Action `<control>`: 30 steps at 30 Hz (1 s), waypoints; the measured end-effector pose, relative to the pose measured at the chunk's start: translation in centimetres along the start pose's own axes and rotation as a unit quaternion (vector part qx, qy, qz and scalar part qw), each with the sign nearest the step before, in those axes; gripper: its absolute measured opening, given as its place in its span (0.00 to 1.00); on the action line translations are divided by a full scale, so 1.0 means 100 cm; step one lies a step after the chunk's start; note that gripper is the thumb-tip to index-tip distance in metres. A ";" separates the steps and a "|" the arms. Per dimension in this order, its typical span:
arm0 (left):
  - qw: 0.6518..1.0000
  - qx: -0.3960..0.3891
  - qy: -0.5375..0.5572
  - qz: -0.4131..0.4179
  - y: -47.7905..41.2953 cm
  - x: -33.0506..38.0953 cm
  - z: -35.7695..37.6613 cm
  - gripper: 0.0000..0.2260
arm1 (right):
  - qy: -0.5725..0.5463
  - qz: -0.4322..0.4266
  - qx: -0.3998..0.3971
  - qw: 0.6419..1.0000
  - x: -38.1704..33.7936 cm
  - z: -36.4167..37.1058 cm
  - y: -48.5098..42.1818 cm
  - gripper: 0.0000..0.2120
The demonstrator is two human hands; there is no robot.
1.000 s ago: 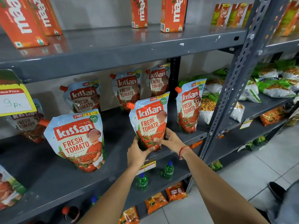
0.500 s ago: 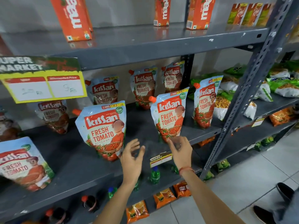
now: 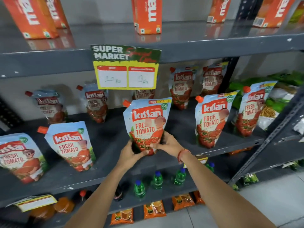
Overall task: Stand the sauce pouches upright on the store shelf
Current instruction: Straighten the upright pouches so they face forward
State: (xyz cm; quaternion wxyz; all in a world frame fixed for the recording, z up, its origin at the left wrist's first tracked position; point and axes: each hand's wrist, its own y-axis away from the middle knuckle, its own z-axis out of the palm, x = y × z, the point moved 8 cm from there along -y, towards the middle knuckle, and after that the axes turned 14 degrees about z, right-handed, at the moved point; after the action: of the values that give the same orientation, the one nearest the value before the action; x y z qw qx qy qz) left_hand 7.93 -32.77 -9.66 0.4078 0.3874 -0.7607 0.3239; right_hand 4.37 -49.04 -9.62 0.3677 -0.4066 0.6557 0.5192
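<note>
A Kissan tomato ketchup pouch (image 3: 147, 122) with an orange spout stands at the front middle of the grey shelf (image 3: 107, 145). My left hand (image 3: 131, 153) and my right hand (image 3: 166, 143) both grip its bottom corners. Two pouches, one (image 3: 212, 119) and another (image 3: 251, 109), stand upright to its right. Further pouches, a near one (image 3: 70, 145) and a far-left one (image 3: 18, 155), lean in the front row on the left. Several more pouches (image 3: 181, 88) stand in the back row against the wall.
A yellow "Super Market" price card (image 3: 125, 68) hangs from the upper shelf, covering one back pouch. Orange juice cartons (image 3: 146, 15) stand above. Green bottles (image 3: 157, 180) and orange packets (image 3: 153, 211) fill lower shelves. A grey upright post (image 3: 269, 142) borders the right.
Both hands let go of the pouch now standing second from the right, moved left, and closed on the neighbouring pouch. The camera view swung left.
</note>
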 end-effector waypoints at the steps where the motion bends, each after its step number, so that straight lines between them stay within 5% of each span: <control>1: 1.000 -0.001 0.001 0.000 -0.001 0.000 0.001 0.34 | -0.008 -0.002 0.010 1.000 0.003 -0.003 0.001 0.37; 8: 0.999 0.012 -0.029 0.022 0.006 0.011 0.017 0.33 | -0.006 -0.005 0.055 0.998 0.017 -0.024 0.015 0.23; 30: 0.997 0.006 -0.048 0.056 0.009 0.021 0.039 0.35 | -0.054 0.000 0.106 0.993 0.041 -0.040 0.037 0.41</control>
State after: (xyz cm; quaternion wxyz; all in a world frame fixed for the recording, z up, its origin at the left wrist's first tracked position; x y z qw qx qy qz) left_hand 4.92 -36.18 -9.77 0.3495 0.3617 -0.7980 0.3320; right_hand -0.94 -53.13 -11.15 0.4439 -0.3367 0.6861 0.4679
